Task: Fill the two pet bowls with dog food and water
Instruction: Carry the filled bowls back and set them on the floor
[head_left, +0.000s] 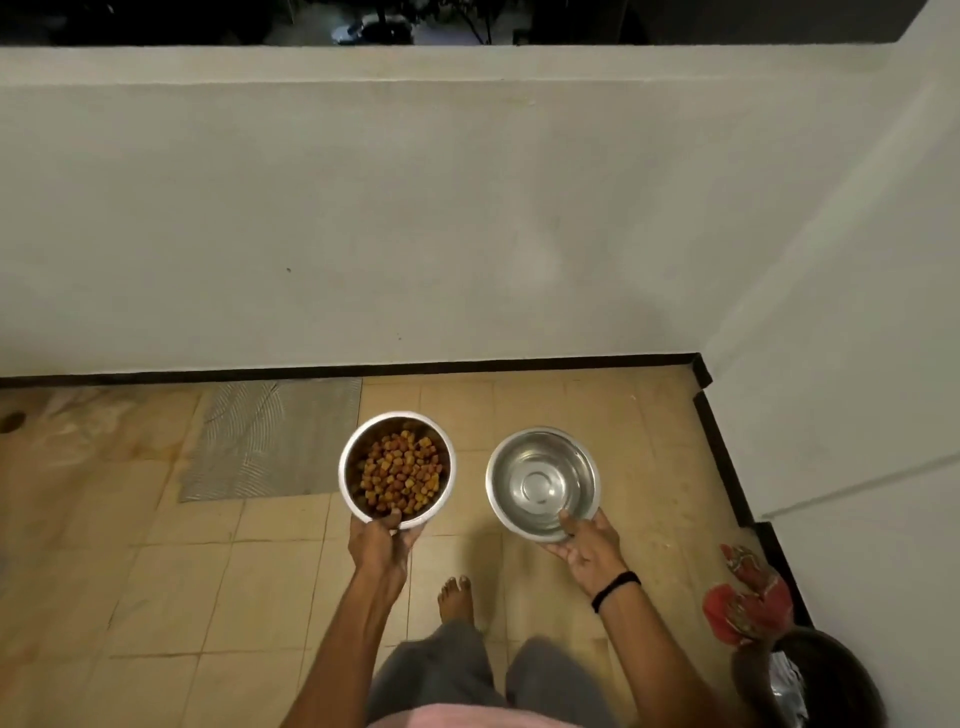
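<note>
While the left grip (382, 543) clamps the kibble bowl (350, 467) and the right grip (589, 548) the shiny bowl (543, 483), both probably need lowering level.

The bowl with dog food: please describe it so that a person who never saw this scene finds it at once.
Below the white wall lies a tiled floor, and above it a person holds two steel bowls. The bowl with dog food is in the left hand. It alone holds brown and orange kibble; the other bowl shows none.
</note>
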